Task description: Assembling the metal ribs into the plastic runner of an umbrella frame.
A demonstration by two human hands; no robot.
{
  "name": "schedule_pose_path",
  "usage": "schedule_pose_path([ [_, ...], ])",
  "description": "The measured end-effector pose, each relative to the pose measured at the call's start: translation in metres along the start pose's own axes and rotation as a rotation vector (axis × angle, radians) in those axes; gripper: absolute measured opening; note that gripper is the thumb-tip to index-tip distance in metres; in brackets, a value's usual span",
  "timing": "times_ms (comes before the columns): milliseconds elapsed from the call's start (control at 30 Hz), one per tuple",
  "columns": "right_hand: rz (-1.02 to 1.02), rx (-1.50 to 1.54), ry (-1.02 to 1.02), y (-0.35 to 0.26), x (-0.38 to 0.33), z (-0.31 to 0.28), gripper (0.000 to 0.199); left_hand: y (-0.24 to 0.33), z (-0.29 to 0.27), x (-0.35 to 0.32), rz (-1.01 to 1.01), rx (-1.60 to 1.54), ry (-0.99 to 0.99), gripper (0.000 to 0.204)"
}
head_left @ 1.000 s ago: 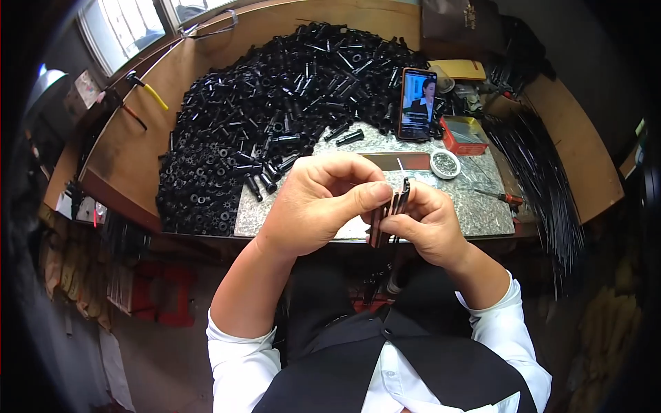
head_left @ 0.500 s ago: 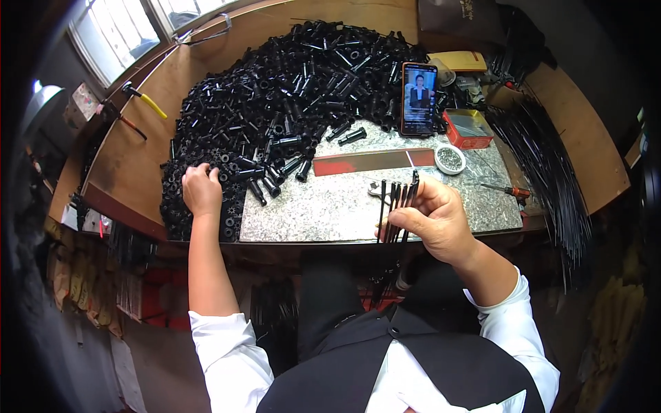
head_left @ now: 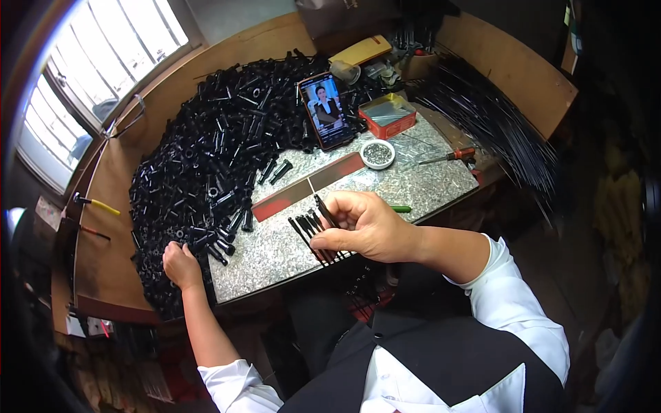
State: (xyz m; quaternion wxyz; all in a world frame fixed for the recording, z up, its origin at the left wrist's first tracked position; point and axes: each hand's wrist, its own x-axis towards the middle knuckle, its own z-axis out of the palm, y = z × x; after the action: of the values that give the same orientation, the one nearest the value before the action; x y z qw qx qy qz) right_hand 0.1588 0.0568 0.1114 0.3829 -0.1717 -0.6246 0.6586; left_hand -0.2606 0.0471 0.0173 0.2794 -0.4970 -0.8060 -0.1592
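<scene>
Black rods (head_left: 318, 233) fanned at tabletop (head_left: 413, 186) front edge, right hand (head_left: 368, 226) grip clamped on them; left hand (head_left: 182, 264), closure unclear, in tube pile (head_left: 220, 158) at left edge; pick one tube, keep rods level.

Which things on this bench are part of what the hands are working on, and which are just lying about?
In hand:
left hand reaching into the pile of black tubes
right hand holding a fan of thin black rods

Lying about:
phone
red tin
small white dish
screwdriver
</scene>
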Motion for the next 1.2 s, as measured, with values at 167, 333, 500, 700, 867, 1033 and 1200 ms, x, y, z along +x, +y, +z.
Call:
schedule_pose_path([
  [167, -0.027, 0.086, -0.044, -0.006, 0.000, -0.001, 0.017, 0.056, -0.057, 0.012, -0.044, -0.636, 0.181, 0.026],
  [333, 0.024, 0.030, -0.081, 0.001, 0.003, 0.002, 0.014, 0.129, -0.122, 0.005, -0.111, -1.668, -0.104, 0.026],
  [500, 0.009, 0.095, -0.082, -0.001, 0.003, 0.005, 0.013, 0.167, -0.155, -0.019, -0.093, -2.128, -0.403, 0.028],
  [700, 0.024, 0.208, -0.068, 0.013, 0.011, 0.003, 0.014, 0.180, -0.160, -0.028, -0.104, -2.260, -0.541, 0.031],
  [867, 0.010, 0.162, -0.083, 0.014, 0.016, 0.001, 0.010, 0.180, -0.160, -0.031, -0.066, -2.262, -0.569, 0.034],
  [1033, 0.031, 0.191, -0.075, 0.018, 0.023, -0.001, 0.011, 0.183, -0.166, -0.035, 0.002, -2.092, -0.522, 0.033],
  [1200, 0.027, 0.195, -0.087, 0.017, 0.025, 0.000, 0.011, 0.184, -0.168, -0.036, 0.053, -2.019, -0.485, 0.032],
])
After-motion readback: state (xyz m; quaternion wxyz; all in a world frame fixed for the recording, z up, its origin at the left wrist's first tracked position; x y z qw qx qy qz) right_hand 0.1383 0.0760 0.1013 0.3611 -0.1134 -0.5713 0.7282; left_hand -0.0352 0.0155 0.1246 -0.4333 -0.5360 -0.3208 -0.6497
